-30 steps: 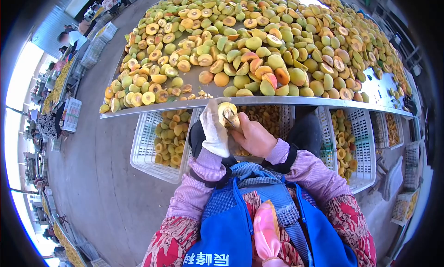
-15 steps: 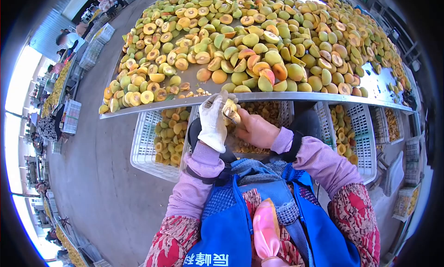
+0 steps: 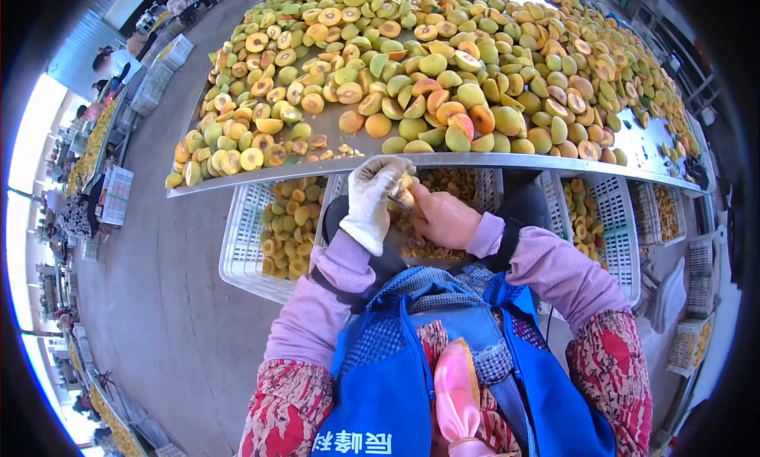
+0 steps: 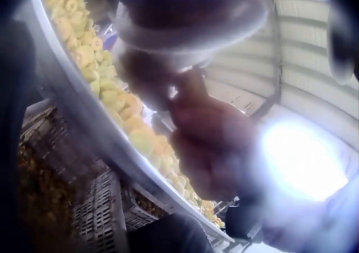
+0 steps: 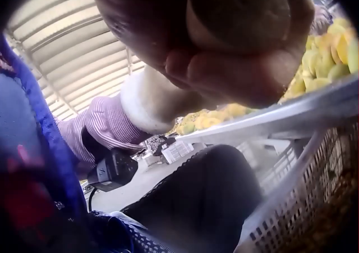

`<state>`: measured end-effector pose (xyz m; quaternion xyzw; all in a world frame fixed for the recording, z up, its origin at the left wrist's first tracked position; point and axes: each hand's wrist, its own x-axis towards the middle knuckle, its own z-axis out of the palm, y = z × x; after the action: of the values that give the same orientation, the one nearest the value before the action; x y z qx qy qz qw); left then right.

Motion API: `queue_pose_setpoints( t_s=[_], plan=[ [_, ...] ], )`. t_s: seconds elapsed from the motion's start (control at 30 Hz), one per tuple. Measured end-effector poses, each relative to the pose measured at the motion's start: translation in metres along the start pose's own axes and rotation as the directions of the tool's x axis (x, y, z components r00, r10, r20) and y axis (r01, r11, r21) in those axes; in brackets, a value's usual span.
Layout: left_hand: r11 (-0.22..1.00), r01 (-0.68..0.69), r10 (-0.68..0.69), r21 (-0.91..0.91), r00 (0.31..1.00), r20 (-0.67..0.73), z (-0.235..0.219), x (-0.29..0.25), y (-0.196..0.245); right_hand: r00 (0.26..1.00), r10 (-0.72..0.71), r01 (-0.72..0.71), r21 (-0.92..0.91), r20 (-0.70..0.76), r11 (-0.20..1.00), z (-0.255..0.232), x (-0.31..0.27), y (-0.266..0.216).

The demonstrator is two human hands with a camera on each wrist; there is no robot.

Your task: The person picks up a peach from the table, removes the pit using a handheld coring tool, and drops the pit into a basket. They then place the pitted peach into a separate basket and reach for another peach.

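My left hand [image 3: 369,201], in a white work glove, holds a yellow peach half [image 3: 407,189] just in front of the table edge. Its fingers bend over the fruit and cover much of it. Bare and close on the right, my right hand [image 3: 448,219] grips a small hand tool [image 3: 400,203] whose thin metal tip meets the fruit. The tool's rounded handle end [image 5: 238,17] fills the palm in the right wrist view. In the left wrist view the bare fingers [image 4: 210,126] are dark and blurred near the glove.
A metal table [image 3: 467,163] bears a big heap of cut peaches [image 3: 443,69], with loose pits [image 3: 342,152] by its front edge. Under it stand white crates of fruit, one at left [image 3: 237,247] and another at right [image 3: 627,235]. People work at tables far left.
The gloved hand has turned its fingers over the peach half, whose cut face showed more before. The right hand has shifted slightly right, its tool still at the fruit.
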<state>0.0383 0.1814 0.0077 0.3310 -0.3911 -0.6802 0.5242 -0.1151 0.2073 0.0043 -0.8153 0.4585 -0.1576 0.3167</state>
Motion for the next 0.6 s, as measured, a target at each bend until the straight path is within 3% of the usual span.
queue_pose_setpoints(
  t_s=[0.07, 0.1, 0.2, 0.23, 0.33, 0.37, 0.43, 0.47, 0.53, 0.57, 0.6],
  plan=[
    [0.993, 0.03, -0.051, -0.116, 0.983, -0.178, 0.001, 0.003, -0.007, 0.998, 0.066, -0.063, 0.198, -0.01, 0.978, 0.006, 0.001, -0.006],
    [0.975, 0.037, -0.096, -0.221, 0.961, -0.26, 0.003, 0.004, -0.012, 0.99, 0.031, 0.014, 0.317, -0.138, 0.948, 0.02, 0.004, -0.003],
    [0.953, -0.004, -0.091, -0.304, 0.95, -0.298, 0.0, 0.011, -0.02, 0.966, 0.152, -0.097, 0.254, -0.208, 0.962, 0.019, 0.003, -0.017],
    [0.946, -0.018, -0.096, -0.323, 0.938, -0.334, 0.0, 0.013, -0.025, 0.965, 0.198, -0.172, 0.15, -0.172, 0.973, 0.02, 0.006, -0.011],
    [0.933, 0.004, -0.158, -0.359, 0.903, -0.399, 0.001, 0.014, -0.033, 0.973, 0.158, -0.148, 0.071, -0.169, 0.986, 0.024, 0.005, 0.003],
    [0.933, 0.008, -0.161, -0.36, 0.904, -0.397, 0.002, 0.011, -0.036, 0.972, 0.162, -0.152, 0.071, -0.169, 0.986, 0.021, 0.0, 0.006],
    [0.998, -0.06, 0.055, -0.011, 0.955, -0.291, 0.006, 0.005, -0.038, 0.997, 0.083, -0.082, 0.213, 0.007, 0.974, 0.009, -0.007, 0.009],
    [0.987, -0.109, 0.126, 0.117, 0.981, -0.147, 0.001, 0.0, -0.038, 0.996, 0.084, -0.084, 0.212, 0.007, 0.974, 0.007, -0.008, 0.011],
    [0.985, -0.002, 0.015, 0.174, 0.997, -0.076, -0.002, -0.004, -0.033, 0.968, 0.091, -0.161, 0.298, 0.233, 0.941, 0.004, -0.01, 0.015],
    [0.967, -0.049, 0.05, 0.249, 0.999, 0.0, 0.0, -0.003, -0.028, 0.997, 0.028, -0.041, 0.196, 0.065, 0.98, 0.011, -0.011, 0.019],
    [0.968, -0.047, 0.05, 0.248, 0.999, -0.005, -0.001, 0.001, -0.031, 0.997, 0.027, -0.04, 0.198, 0.069, 0.979, 0.012, -0.011, 0.021]
  ],
)
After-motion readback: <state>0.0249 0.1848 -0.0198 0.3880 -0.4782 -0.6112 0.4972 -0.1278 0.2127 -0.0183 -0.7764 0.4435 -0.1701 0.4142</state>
